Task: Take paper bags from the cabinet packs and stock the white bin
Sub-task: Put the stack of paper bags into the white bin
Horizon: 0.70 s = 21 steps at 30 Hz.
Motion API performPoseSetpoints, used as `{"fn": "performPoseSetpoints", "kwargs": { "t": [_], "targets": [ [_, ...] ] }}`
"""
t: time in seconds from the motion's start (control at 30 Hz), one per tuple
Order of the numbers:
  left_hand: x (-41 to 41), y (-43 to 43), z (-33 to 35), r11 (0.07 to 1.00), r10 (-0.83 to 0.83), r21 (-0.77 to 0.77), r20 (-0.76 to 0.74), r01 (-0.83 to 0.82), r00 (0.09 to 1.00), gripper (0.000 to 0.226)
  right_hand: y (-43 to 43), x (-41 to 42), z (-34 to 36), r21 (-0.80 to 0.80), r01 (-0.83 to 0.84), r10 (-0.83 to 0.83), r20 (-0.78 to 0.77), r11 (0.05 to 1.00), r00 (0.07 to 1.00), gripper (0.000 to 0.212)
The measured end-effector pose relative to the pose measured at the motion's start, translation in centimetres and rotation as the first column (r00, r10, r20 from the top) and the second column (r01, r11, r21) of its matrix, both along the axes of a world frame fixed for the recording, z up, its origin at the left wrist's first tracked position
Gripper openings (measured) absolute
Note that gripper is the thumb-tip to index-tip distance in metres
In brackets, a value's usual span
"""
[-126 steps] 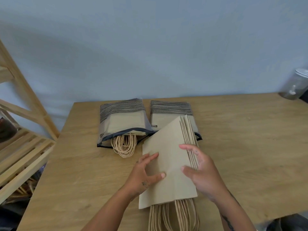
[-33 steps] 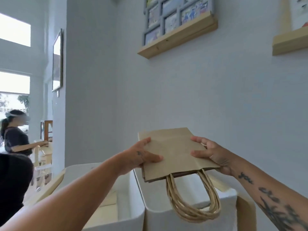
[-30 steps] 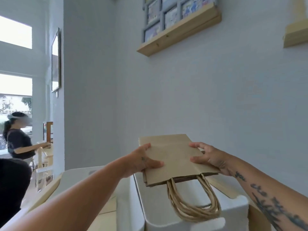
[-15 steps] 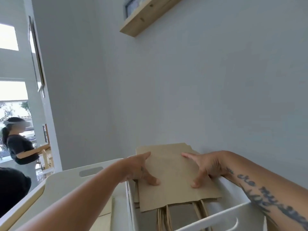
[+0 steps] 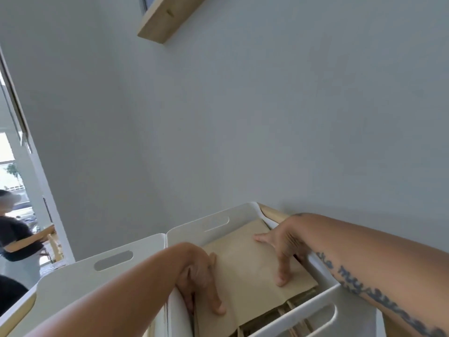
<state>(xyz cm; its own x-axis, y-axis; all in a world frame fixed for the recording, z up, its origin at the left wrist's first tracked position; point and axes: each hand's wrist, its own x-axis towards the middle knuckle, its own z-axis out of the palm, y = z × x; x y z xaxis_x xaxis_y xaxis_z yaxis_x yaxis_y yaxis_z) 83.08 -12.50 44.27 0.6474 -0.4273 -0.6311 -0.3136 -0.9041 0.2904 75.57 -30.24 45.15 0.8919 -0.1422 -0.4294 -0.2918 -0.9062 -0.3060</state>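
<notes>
A flat stack of brown paper bags [image 5: 250, 271] lies inside the white bin [image 5: 216, 223], which stands against the wall at lower centre. My left hand [image 5: 201, 278] is down inside the bin at the stack's left edge; its thumb lies on top and the fingers reach down beside the bags. At the stack's right side my right hand [image 5: 283, 249] presses on the top bag with spread, straight fingers. The bags' twisted paper handles [image 5: 286, 317] show under the near edge of the stack.
A second white bin [image 5: 80, 273] with a handle slot stands to the left, touching the first. A wooden wall shelf [image 5: 167, 18] hangs above. At far left a person [image 5: 14, 239] in dark clothes stands by a window.
The stack went from the table, carried in both hands, down into the white bin. In the last half second it sank lower and my hands followed it inside.
</notes>
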Motion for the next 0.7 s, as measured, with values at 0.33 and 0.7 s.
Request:
{"fn": "performPoseSetpoints", "kwargs": {
  "t": [0.33, 0.7],
  "targets": [
    [0.6, 0.0, -0.4, 0.998, 0.058, 0.004, -0.116, -0.058, 0.992, 0.11, 0.0, 0.3, -0.6, 0.018, 0.011, -0.012, 0.017, 1.0, 1.0, 0.108],
    [1.3, -0.3, -1.1, 0.998, 0.061, 0.016, 0.027, -0.062, 0.998, 0.116, 0.4, 0.1, -0.5, -0.058, -0.021, 0.023, 0.029, 0.998, 0.999, 0.1]
  ]
}}
